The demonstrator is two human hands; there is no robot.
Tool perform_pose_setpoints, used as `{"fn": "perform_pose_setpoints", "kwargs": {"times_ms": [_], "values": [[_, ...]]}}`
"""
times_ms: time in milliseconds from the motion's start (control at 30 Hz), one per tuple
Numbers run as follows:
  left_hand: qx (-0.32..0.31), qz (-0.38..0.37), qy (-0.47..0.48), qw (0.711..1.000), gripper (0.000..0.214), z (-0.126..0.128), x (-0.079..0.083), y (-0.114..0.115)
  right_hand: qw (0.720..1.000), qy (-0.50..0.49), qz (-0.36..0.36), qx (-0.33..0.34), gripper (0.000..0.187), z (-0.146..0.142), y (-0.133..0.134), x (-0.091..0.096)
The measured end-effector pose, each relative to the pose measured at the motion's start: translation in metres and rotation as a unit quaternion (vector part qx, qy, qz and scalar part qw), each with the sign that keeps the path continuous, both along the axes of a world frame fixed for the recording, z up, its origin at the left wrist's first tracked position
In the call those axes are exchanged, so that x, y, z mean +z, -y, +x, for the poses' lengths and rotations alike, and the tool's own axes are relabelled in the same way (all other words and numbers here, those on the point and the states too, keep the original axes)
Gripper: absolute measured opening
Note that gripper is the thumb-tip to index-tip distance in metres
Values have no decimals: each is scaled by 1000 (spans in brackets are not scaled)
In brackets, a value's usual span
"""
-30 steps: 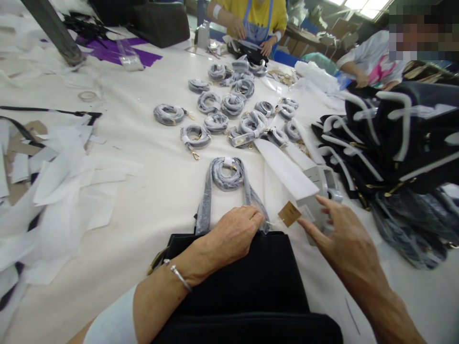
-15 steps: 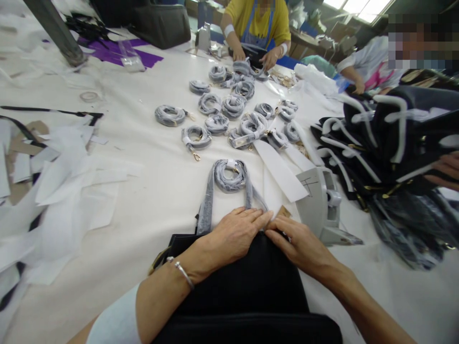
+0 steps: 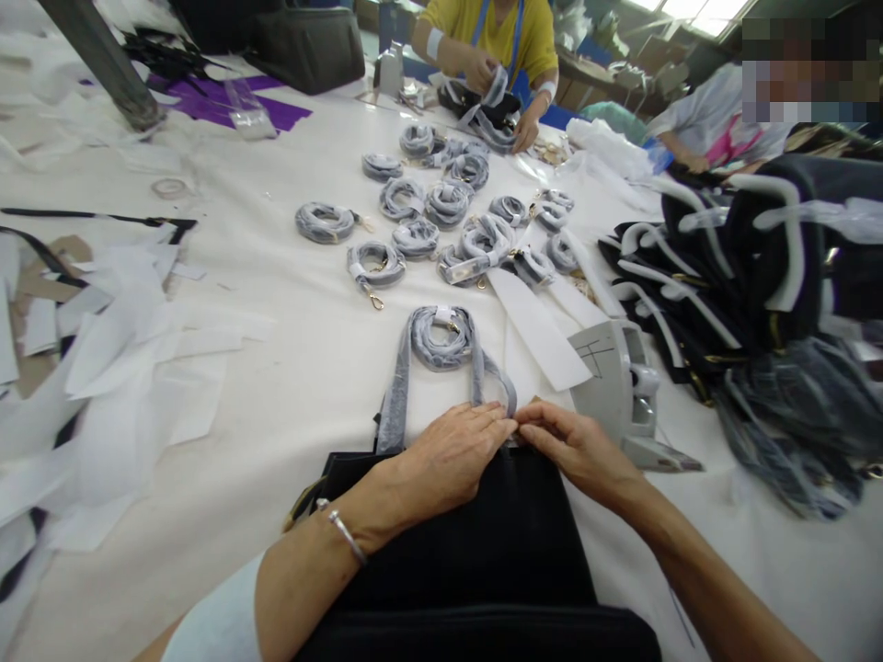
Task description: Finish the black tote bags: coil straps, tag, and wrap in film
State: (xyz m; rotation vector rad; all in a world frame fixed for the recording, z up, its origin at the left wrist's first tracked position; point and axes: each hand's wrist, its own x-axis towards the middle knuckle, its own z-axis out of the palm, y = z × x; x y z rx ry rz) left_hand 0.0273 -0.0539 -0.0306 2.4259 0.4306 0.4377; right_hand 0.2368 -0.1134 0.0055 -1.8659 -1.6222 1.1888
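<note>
A black handbag (image 3: 441,552) lies in front of me, its wrapped grey handles (image 3: 395,405) pointing away across the table. My left hand (image 3: 448,450) rests over the bag's top edge, fingers together and bent around the foot of the right-hand handle (image 3: 509,391); its thumb is hidden. My right hand (image 3: 579,450) meets the left fingertips there, thumb and fingers pinched. What sits in that pinch is too small to make out. Just beyond, inside the handle loop, lies a coiled wrapped strap (image 3: 441,345) with a white band.
Several coiled wrapped straps (image 3: 414,237) are spread ahead. A grey tape dispenser (image 3: 611,386) and white strips (image 3: 542,331) lie at the right, near stacked black bags (image 3: 745,267). Paper scraps (image 3: 117,395) cover the left. A co-worker in yellow (image 3: 448,37) handles a dark bag opposite.
My right hand has shifted slightly and its fingers are pinched closer to the left fingertips; more of the right-hand handle loop shows. The co-worker opposite has lifted a wrapped handle.
</note>
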Motion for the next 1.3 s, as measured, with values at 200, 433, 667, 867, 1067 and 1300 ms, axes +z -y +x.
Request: {"fn": "perform_pose_setpoints", "kwargs": {"times_ms": [200,433,667,867,1067,1300], "values": [[-8,-159,25,987,64,-2,15,-3,999,1,-6,-39,22,-4,3,7],[-9,-291,61,955,58,-4,26,-10,996,33,-56,66,26,-8,5,18],[7,-362,83,928,53,-7,33,-13,989,53,-68,117,21,1,1,38],[-8,-428,87,899,52,-12,35,-16,985,70,-70,140,33,-1,1,37],[-54,-491,111,862,41,-16,38,-19,975,109,-57,185,46,-8,9,42],[-76,-541,149,825,35,-22,39,-19,971,121,-73,193,55,-22,12,59]]}}
